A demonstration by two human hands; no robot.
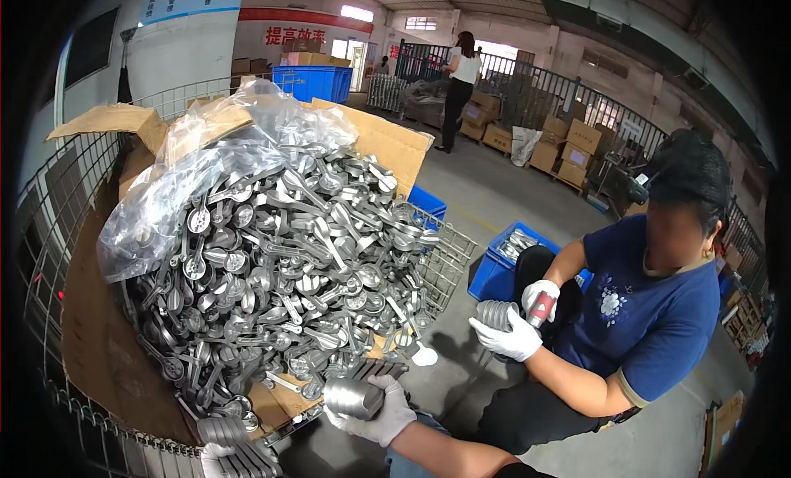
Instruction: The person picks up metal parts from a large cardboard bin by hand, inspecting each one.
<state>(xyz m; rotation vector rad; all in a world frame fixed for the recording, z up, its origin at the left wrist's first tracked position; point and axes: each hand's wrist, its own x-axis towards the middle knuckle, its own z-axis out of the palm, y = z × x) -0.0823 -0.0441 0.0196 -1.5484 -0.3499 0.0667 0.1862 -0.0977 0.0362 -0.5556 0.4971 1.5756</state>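
Note:
My right hand (pixel 386 414), in a white glove, is closed round a nested stack of grey metal lever handles (pixel 353 397), their round ends toward the left and their levers pointing up and right. At the lower edge, my gloved left hand (pixel 216 463) is mostly hidden behind a second stack of the handles (pixel 235 447), which it grips. Both stacks are at the near side of a large heap of loose metal lever handles (pixel 288 255). The heap lies in a cardboard-lined wire cage (pixel 449 268), with clear plastic sheeting (pixel 222 148) over its far left part.
A seated co-worker (pixel 643 288) in white gloves, at the right, holds a similar stack (pixel 494 316) and a red cylindrical object (pixel 541 306). Beside them stands a blue crate (pixel 492 272) with metal parts. Farther back are a standing person (pixel 461 86), cartons (pixel 581 140) and a fence.

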